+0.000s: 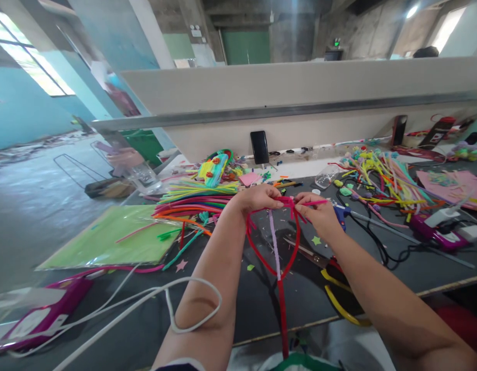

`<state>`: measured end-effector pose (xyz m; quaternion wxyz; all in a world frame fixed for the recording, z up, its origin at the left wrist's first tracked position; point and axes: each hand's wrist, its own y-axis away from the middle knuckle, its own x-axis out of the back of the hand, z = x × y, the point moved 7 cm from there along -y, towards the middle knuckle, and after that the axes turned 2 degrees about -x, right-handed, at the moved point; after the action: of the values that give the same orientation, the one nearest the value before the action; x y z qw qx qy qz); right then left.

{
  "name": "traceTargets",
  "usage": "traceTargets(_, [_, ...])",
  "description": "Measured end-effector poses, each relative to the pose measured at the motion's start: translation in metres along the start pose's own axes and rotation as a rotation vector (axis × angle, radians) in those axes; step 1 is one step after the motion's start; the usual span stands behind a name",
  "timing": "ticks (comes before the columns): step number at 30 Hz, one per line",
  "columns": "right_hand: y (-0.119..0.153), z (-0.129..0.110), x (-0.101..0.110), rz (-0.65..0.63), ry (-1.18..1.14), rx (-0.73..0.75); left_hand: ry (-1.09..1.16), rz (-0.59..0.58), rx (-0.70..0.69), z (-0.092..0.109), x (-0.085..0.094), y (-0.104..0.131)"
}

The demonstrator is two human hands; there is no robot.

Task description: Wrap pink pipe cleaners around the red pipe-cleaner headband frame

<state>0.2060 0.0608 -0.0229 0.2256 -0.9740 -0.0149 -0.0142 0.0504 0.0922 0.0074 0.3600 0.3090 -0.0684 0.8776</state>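
Observation:
Both of my hands are raised over the middle of the dark table, pinching the top of a red pipe-cleaner shape [252,246]. My left hand [263,198] has thumb and fingers closed on its upper left part. Close beside it, my right hand [312,208] grips the right side, where red and pink ends stick out. Below my hands the red strands form a pointed loop, with a lilac stem [275,245] through its middle and a red stem [282,314] hanging lower. Scissors [308,252] with yellow and black handles lie beneath, beside my right forearm.
Colored pipe cleaners [195,203] lie left, beside a green sheet [118,237]. More are heaped right [389,180]. A phone [259,147] leans on the divider. Purple power strips [439,232] with cables, a white cable [145,296] and a blue glue gun [342,215] are around.

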Motion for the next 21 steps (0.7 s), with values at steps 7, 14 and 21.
traceTargets(7, [0.001, 0.011, 0.002, 0.026, -0.126, -0.120, -0.081, -0.025, 0.010, 0.007, -0.004, -0.001])
traceTargets(14, [0.002, 0.015, 0.000, 0.023, -0.202, -0.263, -0.058, -0.001, 0.012, 0.005, -0.004, -0.003])
traceTargets(21, [0.003, 0.023, -0.005, -0.005, -0.294, -0.396, 0.025, 0.040, -0.005, 0.006, -0.002, 0.000])
